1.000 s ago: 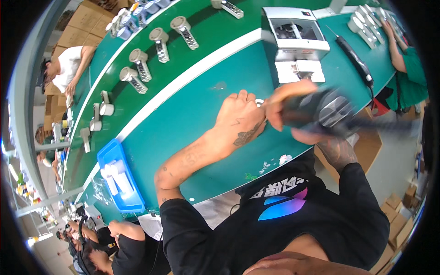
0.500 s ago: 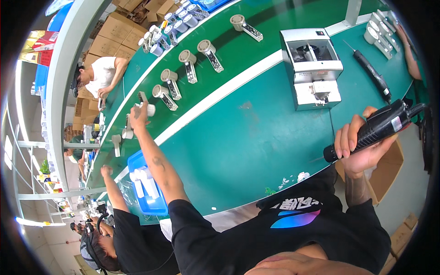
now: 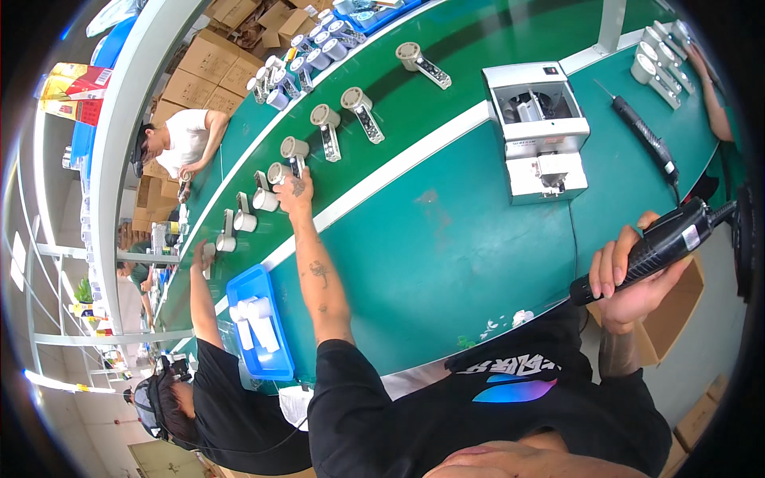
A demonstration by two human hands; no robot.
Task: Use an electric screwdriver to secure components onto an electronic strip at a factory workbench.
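Observation:
My left hand (image 3: 296, 193) reaches over the green conveyor strip and closes its fingers on a white round-headed device (image 3: 278, 173) with a short handle. Right beside it, slightly farther off, lies another such device (image 3: 294, 148). Just to the left of my hand, a similar device (image 3: 265, 200) rests with its handle pointing away. My right hand (image 3: 625, 279) is wrapped round a black electric screwdriver (image 3: 657, 251) at the right, its cable end toward the right and its tip end over the table's near edge.
More round-headed devices (image 3: 362, 111) lie along the strip. A silver screw feeder (image 3: 542, 131) stands on the green table (image 3: 414, 247), with a second screwdriver (image 3: 645, 139) right of it. A blue tray (image 3: 279, 362) holds white parts. At left, a co-worker's arm (image 3: 202, 295) reaches onto the strip.
My left hand has moved right and away along the strip, from one device to another. Several devices at left now rest with handles pointing away. The right hand keeps the screwdriver.

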